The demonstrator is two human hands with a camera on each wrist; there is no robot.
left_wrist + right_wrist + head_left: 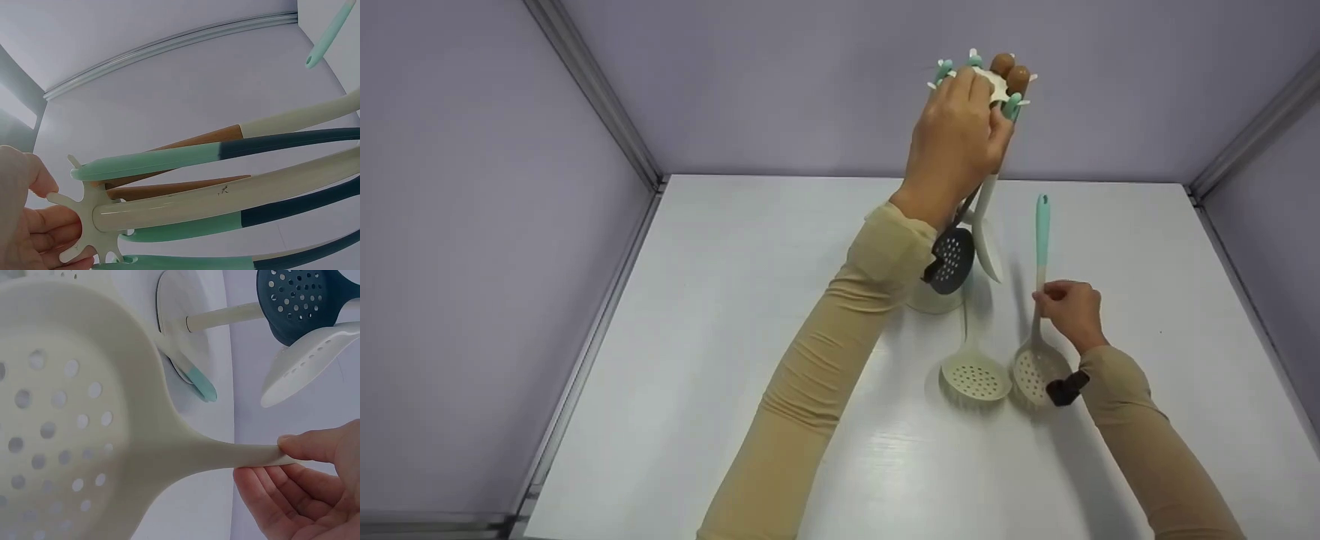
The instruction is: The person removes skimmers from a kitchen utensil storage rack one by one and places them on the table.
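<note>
- Lavender walls box in a white table (697,337) in the head view. On it stands a utensil rack (994,84) with a star-shaped top; the left hand (956,142) is clenched around that top, steadying it. A dark slotted spoon (951,259) and a pale spatula (986,240) hang from it. The right hand (1071,309) pinches the neck of a cream skimmer (1039,367), bowl on the table, mint handle pointing away. A second cream skimmer (975,375) lies just beside it, untouched.
- Left wrist view — fingers (48,233) curl round the rack's star hub (90,222), and mint, wood and dark handles fan out from it.
- Right wrist view — thumb and fingers (306,447) pinch the skimmer's thin neck; its perforated bowl (67,416) fills the frame, the rack's base (180,332) beyond it.
- Judging by this, one skimmer is being lifted to hang; the next move calls for raising it and threading the handle's hole over a free prong.
</note>
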